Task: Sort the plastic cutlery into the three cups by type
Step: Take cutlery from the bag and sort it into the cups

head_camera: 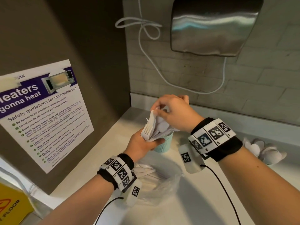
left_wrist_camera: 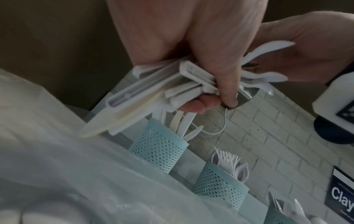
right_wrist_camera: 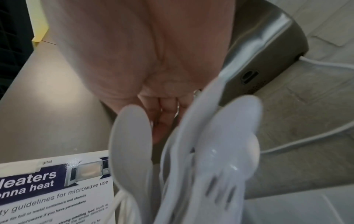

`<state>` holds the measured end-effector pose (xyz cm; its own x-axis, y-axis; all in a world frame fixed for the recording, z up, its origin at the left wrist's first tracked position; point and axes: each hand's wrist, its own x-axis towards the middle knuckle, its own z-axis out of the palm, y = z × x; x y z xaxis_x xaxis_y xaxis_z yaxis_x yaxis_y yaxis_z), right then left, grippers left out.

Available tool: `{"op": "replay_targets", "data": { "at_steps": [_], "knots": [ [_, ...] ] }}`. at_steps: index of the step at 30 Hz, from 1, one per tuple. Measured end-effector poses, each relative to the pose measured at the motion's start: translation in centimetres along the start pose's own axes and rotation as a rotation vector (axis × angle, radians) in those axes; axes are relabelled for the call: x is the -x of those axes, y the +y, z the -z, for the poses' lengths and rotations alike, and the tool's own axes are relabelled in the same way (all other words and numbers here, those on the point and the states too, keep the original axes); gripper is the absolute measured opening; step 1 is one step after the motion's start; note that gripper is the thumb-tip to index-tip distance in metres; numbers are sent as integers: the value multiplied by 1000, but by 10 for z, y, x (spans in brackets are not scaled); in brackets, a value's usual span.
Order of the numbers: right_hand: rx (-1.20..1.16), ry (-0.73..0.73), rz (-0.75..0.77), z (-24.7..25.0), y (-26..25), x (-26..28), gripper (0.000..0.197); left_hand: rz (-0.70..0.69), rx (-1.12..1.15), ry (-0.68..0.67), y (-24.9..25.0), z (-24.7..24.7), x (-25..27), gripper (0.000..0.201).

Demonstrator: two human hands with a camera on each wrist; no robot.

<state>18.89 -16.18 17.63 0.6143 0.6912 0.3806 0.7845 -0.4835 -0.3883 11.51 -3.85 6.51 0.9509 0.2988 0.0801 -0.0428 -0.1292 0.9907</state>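
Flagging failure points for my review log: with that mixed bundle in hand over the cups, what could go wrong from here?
1. The left hand grips a splayed mixed bundle by the handles alone; as the right hand pulls a piece out, others could slip and drop.
2. The bundle hangs right above the knife cup, so a loose spoon or fork might fall in with the knives.
3. The cups look light; a snagged piece or a bump could tip one.
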Motion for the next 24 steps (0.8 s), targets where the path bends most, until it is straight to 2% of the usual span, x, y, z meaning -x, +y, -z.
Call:
{"op": "replay_targets", "data": {
  "at_steps": [3, 5, 6, 8, 11, 13, 15, 17, 19, 21, 24],
  "knots": [
    [-307, 78, -99, 0, 3, 0, 12, 5, 20, 12, 0, 1, -3, 26],
    [-423, 44, -129, 2, 7, 1, 21, 8, 9, -5, 1, 1, -3, 25],
    [-397, 5, -130, 3, 10, 2, 26, 8, -4, -14, 1, 1, -3, 23],
    [-281, -56, -116, 3, 13, 2, 21, 12, -25, -28, 0, -1, -3, 22],
    [-299, -5, -83, 2, 14, -2, 20, 34, -1, -27, -4, -2, -4, 27],
    [-429, 140, -42, 7, 12, -6, 24, 49, 25, -27, -5, -2, -4, 30],
    [-581, 369, -16, 18, 10, -9, 24, 52, 39, -24, -7, 0, -4, 30],
    [-715, 602, -50, 31, 9, -10, 24, 53, 44, -6, -10, 4, -3, 29],
    [-722, 738, -117, 35, 16, -13, 23, 55, 42, 35, -12, 9, -3, 28],
    [-564, 700, -193, 24, 30, -17, 22, 53, 34, 86, -13, 13, -5, 27],
    [-353, 459, -272, -16, 54, -15, 21, 32, 55, 132, -10, 15, -6, 25]
  ]
}}
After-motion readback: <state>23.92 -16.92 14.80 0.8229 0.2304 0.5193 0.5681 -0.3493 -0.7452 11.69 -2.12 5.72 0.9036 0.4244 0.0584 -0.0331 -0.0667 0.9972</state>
